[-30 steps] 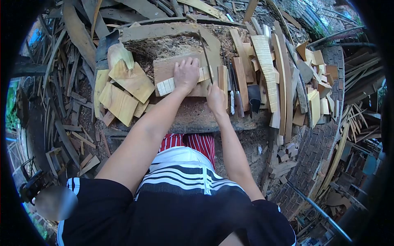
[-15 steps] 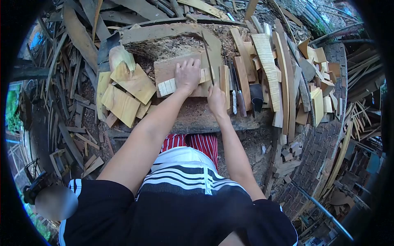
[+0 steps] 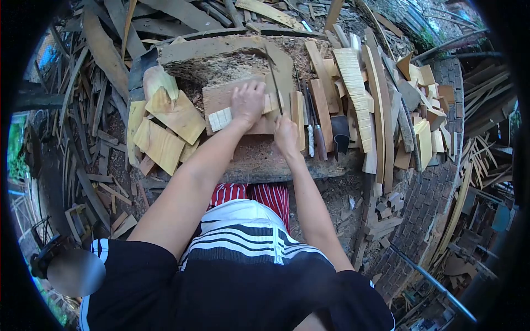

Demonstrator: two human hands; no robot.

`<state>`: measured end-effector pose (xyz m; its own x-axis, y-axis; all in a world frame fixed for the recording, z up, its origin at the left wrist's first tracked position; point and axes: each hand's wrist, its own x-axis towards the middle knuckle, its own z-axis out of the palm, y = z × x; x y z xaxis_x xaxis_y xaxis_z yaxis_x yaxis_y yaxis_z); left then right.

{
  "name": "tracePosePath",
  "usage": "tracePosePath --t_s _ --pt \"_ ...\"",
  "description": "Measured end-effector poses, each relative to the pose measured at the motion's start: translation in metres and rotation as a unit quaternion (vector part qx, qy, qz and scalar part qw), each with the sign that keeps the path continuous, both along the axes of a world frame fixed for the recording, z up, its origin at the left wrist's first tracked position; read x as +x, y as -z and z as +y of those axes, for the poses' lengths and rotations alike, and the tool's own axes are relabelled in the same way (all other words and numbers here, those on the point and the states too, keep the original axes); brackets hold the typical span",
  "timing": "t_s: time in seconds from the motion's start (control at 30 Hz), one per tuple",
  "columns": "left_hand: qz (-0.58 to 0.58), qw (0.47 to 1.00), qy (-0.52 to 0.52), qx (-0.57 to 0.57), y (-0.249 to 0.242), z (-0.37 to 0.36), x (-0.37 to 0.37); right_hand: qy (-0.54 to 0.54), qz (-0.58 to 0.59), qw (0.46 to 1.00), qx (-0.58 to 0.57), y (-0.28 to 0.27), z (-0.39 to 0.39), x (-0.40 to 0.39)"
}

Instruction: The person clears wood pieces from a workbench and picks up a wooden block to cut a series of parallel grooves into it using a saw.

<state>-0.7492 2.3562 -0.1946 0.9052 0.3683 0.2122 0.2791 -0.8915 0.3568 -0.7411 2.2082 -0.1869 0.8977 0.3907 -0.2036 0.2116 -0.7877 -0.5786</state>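
Observation:
My left hand presses down on a pale wooden strip, its fingers closed over the strip's middle. Dark crosswise lines divide the strip's left end. Under it lies a flat wooden board on the worn wooden bench. My right hand is wrapped round the handle of a long, thin-bladed saw. Its blade points away from me and crosses near the strip's right end; I see it almost edge-on, and the teeth cannot be made out. The handle is hidden in my fist.
Yellowish wood pieces are stacked left of the board. To the right are a narrow block, a brown-handled tool, a dark curved piece and a lined curved plank. Scrap wood piles up around the bench.
The whole view has shifted slightly. Relative to the board, my right hand and the saw seem a little farther forward. My left hand stays on the strip.

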Motion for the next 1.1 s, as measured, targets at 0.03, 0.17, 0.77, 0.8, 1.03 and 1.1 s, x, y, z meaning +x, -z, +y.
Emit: tracePosePath --t_s 0.03,0.17,0.77,0.8,1.03,1.1 --pt "0.006 1.000 -0.019 -0.002 -0.002 0.004 0.004 -0.015 -0.010 1.000 -0.008 0.002 0.005 0.007" --pt "0.025 0.998 -0.050 0.003 -0.002 0.004 0.008 -0.023 -0.028 0.999 -0.018 -0.001 0.005 0.004" --pt "0.035 0.997 -0.066 0.020 -0.001 0.000 0.007 -0.016 -0.003 1.000 -0.020 -0.007 -0.017 -0.014" --pt "0.041 0.997 -0.069 0.013 -0.003 0.002 0.008 -0.013 -0.001 1.000 -0.021 -0.012 -0.026 -0.026" --pt "0.033 0.997 -0.067 0.024 0.000 0.001 0.010 -0.019 -0.003 1.000 -0.003 -0.002 -0.031 -0.023" --pt "0.022 0.997 -0.066 0.022 0.001 0.002 0.009 -0.050 -0.047 0.997 0.033 0.010 -0.013 -0.004"
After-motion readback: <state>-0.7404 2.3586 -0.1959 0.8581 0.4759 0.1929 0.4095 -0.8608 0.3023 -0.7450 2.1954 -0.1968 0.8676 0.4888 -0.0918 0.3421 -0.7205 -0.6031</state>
